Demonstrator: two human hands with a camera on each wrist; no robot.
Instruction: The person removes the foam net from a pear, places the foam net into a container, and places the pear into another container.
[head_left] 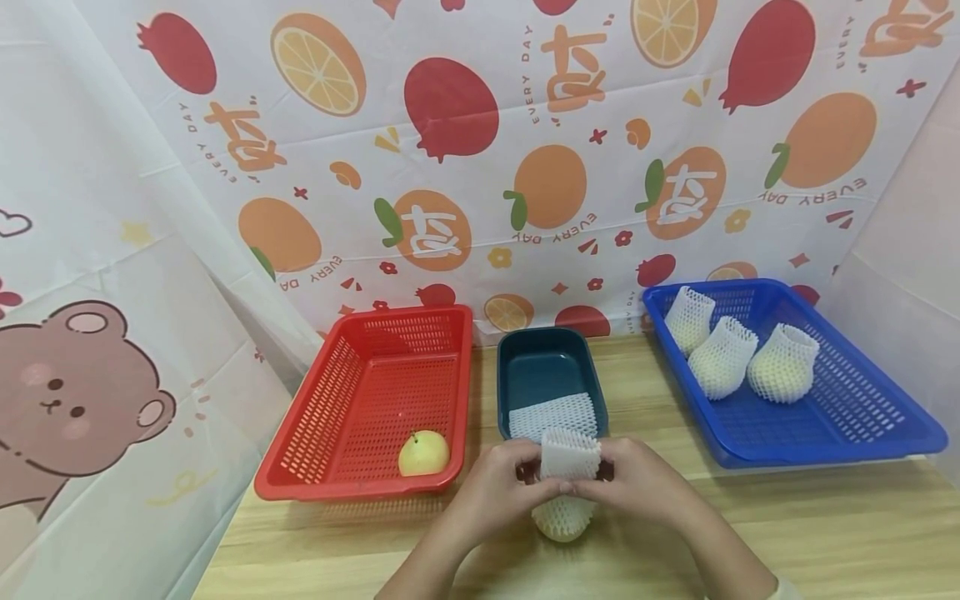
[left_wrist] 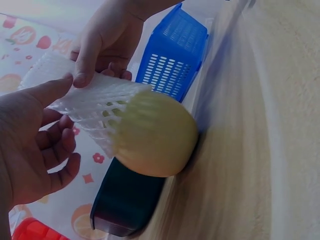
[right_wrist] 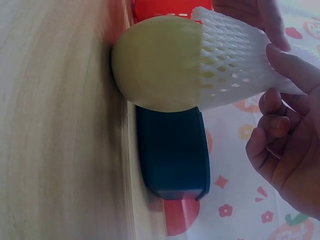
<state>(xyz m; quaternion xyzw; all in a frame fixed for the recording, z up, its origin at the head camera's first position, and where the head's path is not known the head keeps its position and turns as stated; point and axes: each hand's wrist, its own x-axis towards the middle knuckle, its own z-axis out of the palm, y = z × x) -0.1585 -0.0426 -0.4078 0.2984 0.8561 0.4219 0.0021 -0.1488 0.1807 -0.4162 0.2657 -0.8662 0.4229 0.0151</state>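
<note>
One bare yellow fruit (head_left: pixel 423 454) sits in the near right corner of the red basket (head_left: pixel 352 490), which is by the left edge of the table (head_left: pixel 825 525). It has no net on, so it looks like it needs its turn. Next comes the left hand (head_left: pixel 504 487), its thumb and fingers pinching one side of a white foam net (head_left: pixel 570 457). The fruit in hand (left_wrist: pixel 165 135) is half inside that net, bottom end bare, on the middle part of the table, in front of the green tray (head_left: pixel 543 371). I think this one is only partly done. The tray has spare netting (head_left: pixel 553 417) at its near end; I can't tell how many pieces. The right hand (head_left: pixel 637 479) pinches the net's other side, too. By the table's back right corner, the blue basket (head_left: pixel 832 454) holds three wrapped fruits (head_left: pixel 722 362). Those look all done.
</note>
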